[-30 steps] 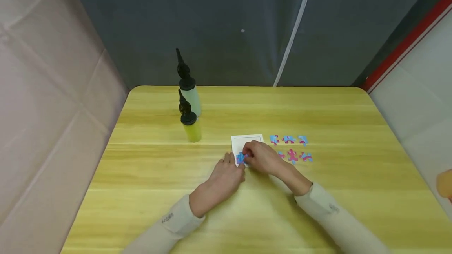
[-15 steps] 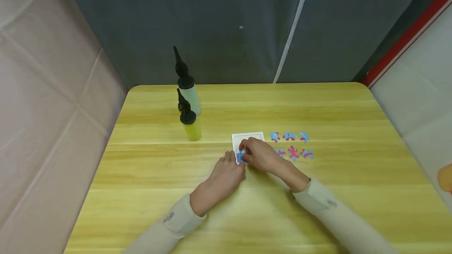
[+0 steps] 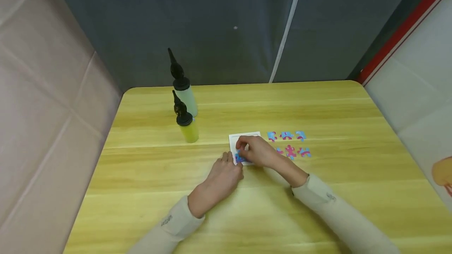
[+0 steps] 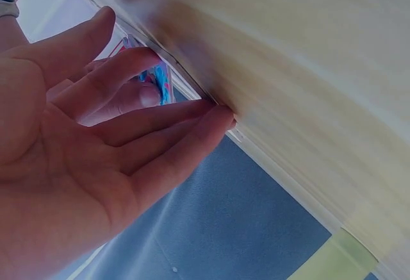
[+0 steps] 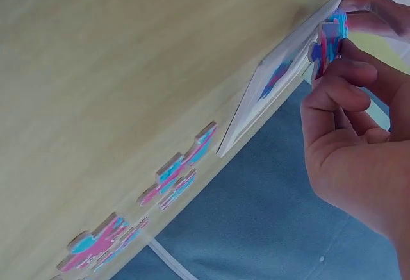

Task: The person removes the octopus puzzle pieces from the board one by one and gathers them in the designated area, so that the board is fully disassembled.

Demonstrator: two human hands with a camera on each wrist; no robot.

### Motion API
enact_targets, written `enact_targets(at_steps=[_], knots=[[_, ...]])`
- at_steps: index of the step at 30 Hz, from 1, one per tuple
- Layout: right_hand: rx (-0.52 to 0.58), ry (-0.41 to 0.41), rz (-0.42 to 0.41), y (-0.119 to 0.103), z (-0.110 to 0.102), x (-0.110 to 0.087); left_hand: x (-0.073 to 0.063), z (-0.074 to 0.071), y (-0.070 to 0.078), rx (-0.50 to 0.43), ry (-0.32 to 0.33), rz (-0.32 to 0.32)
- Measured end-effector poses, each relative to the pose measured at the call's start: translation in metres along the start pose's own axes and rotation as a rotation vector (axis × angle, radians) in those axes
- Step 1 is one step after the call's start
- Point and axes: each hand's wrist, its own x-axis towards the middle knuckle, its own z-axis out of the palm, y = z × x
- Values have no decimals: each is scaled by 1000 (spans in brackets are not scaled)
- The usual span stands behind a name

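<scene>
Blue puzzle piece — in right grip

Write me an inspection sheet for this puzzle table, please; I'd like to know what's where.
Surface: wood-look table.
Job's things: white board with a blue puzzle section at its near-left corner, its piece count partly hidden; six loose pieces in two rows to the board's right.
Clutter: yellow bottle and pale green bottle, both black-topped and upright, left of the board.
Grippers: bare hands; left hand has its fingertips at the board's edge; right hand is curled over the blue section, grip unclear.
Cables: nothing seen.
Surroundings: dark backdrop, pale left wall, unidentified orange object at the right edge.
</scene>
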Motion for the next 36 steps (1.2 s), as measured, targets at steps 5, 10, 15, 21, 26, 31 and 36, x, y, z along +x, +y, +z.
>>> enact_targets(at_steps=[5,10,15,21,26,31,36], knots=[[7,-5,18,1,-4,3,2,-1,-1,-9,3,0],[61,9,24,3,-7,5,4,-2,-1,-23,2,6],[83,39,44,3,-9,7,5,-4,-1,-41,-20,1],[127,80,68,3,-10,8,5,-5,0,-47,-46,-7],[138,112,75,3,-8,7,4,-5,0,-49,-49,-9],[132,131,57,4,-7,4,3,-4,0,-57,-54,-12],[130,160,39,7,-9,3,2,-5,-1,-77,-89,-21]])
